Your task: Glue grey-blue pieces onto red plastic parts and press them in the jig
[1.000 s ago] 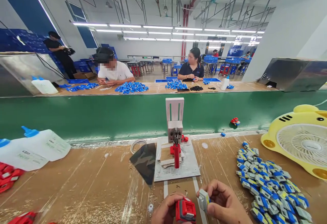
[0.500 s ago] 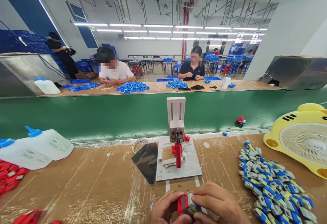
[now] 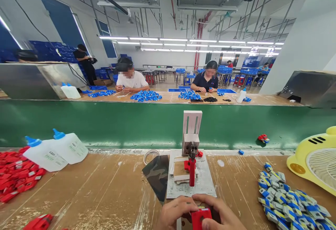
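Note:
At the bottom middle, my left hand (image 3: 175,211) and my right hand (image 3: 223,213) are both closed around a small red plastic part (image 3: 198,218). A thumb presses on its near face. The underside of the part, and anything joined to it there, is hidden by my fingers. Just beyond my hands stands a toggle clamp press (image 3: 192,168) with a red handle, on a white base plate (image 3: 207,188). A red piece (image 3: 186,165) sits in the clamp's fixture.
Red parts (image 3: 18,174) are piled at left beside two glue bottles (image 3: 75,148). Grey, blue and yellow parts (image 3: 291,202) lie heaped at right, near a yellow fan (image 3: 312,163). A dark camouflage sheet (image 3: 157,175) touches the base plate. Two people sit across the green conveyor belt (image 3: 131,123).
The red part has turned in my hands; its red face now shows, while the grey and blue piece beside it is out of sight. The camera view has shifted left and up.

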### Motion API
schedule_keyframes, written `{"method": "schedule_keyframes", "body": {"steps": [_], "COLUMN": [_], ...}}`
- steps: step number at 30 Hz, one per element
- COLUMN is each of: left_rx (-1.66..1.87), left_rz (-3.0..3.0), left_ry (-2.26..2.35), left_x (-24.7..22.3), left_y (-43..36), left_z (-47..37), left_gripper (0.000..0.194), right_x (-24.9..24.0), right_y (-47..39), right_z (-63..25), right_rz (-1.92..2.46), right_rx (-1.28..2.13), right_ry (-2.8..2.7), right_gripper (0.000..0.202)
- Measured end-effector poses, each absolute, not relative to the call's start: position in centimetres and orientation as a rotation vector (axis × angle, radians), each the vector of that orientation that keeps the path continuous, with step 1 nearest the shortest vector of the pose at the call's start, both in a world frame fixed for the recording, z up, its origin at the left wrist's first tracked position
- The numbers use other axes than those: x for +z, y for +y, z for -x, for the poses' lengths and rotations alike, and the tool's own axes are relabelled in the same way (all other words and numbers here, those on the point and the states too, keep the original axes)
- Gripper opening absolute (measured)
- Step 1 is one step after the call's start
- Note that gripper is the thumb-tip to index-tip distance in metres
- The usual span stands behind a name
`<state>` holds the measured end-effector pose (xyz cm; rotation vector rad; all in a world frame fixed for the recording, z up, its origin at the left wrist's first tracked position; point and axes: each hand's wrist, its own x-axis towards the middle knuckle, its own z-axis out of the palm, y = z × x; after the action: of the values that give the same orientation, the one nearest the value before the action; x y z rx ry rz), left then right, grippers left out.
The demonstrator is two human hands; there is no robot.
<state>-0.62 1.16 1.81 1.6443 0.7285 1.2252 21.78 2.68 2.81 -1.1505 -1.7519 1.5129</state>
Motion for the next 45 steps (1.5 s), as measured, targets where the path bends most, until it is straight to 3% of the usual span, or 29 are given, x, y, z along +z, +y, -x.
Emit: {"method": "schedule_keyframes", "body": {"steps": [5, 9, 11, 16, 20, 26, 32, 40, 45], "left_rx": [1.188, 1.152, 1.116, 1.072, 1.024, 0.971, 1.032, 1.027, 1.019], "left_rz": [-1.465, -1.249, -1.316, -1.476, -1.572, -1.600, -1.527, -1.497, -1.554], "left_ry": [0.787, 1.050, 1.161, 1.231, 1.270, 1.206, 1.166, 1.148, 1.134], "left_x": [2.3, 3.6, 4.3, 5.4, 5.4, 5.2, 4.9, 4.4, 4.0], "left_y": [2.8, 4.6, 5.9, 9.0, 10.4, 11.3, 11.6, 11.3, 11.4], "left_z": [1.0, 2.6, 3.7, 4.9, 4.2, 1.2, -0.3, -0.2, 0.3], "left_gripper": [0.046, 0.041, 0.036, 0.022, 0.021, 0.019, 0.026, 0.031, 0.030], "right_x": [3.1, 4.9, 6.0, 8.6, 12.1, 15.6, 13.6, 9.8, 9.3], "right_y": [4.2, 6.3, 7.6, 8.3, 7.5, 8.1, 7.7, 7.0, 8.1], "right_z": [-19.9, -19.6, -19.3, -18.1, -18.4, -17.8, -18.6, -19.6, -18.7], "right_rz": [1.008, 1.162, 1.240, 1.192, 0.862, 0.710, 0.718, 1.096, 1.185], "right_rx": [1.561, 1.136, 1.102, 1.588, 2.163, 2.352, 2.274, 1.936, 1.259], "right_ry": [-1.701, -1.633, -1.573, -1.595, -0.991, -0.768, -0.964, -1.312, -2.089], "right_gripper": [0.082, 0.059, 0.053, 0.053, 0.059, 0.071, 0.062, 0.050, 0.048]}}
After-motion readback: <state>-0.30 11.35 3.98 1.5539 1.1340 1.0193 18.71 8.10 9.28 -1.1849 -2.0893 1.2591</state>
